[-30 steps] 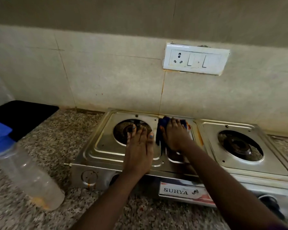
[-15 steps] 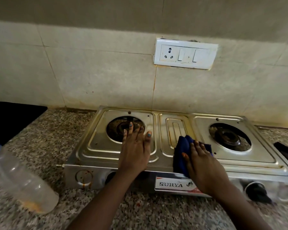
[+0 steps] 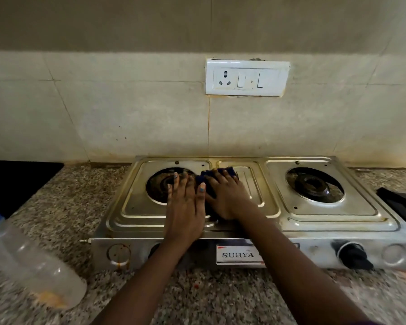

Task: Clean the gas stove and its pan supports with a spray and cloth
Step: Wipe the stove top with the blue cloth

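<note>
- Sitting on a speckled granite tabletop [image 3: 216,299] against a tiled wall, the steel stove [image 3: 314,221] has two burners and a white front label reading SURYA [image 3: 238,254].
- Its top is shiny but marked: brownish stains run along the pressed ridges and the rear edge, and a rusty drip shows on the front panel at the left.
- No pan supports sit on it; the left burner [image 3: 161,184] and right burner [image 3: 314,185] lie bare in their round wells, both dark and sooty.
- A black knob [image 3: 353,255] juts from the front panel at the right.
- A dark blue cloth [image 3: 218,172] lies on the raised centre strip between the burners, near the back.
- The right hand [image 3: 227,198] presses flat on the cloth, fingers straight and spread, so only the cloth's far edge and a bit of its left side show.
- The left hand [image 3: 185,207] rests flat on the stove just beside it, fingers straight, tips reaching over the left burner's well; its thumb touches the cloth's edge.
- A clear plastic bottle [image 3: 31,268] with a blue top stands tilted in view at the near left, blurred, well apart from the stove.
- A black mat [image 3: 19,181] lies at the far left.
- A dark flat thing [image 3: 401,205] lies at the right edge; what it is I cannot tell.
- A white socket plate [image 3: 246,77] is fixed on the wall above the stove.
</note>
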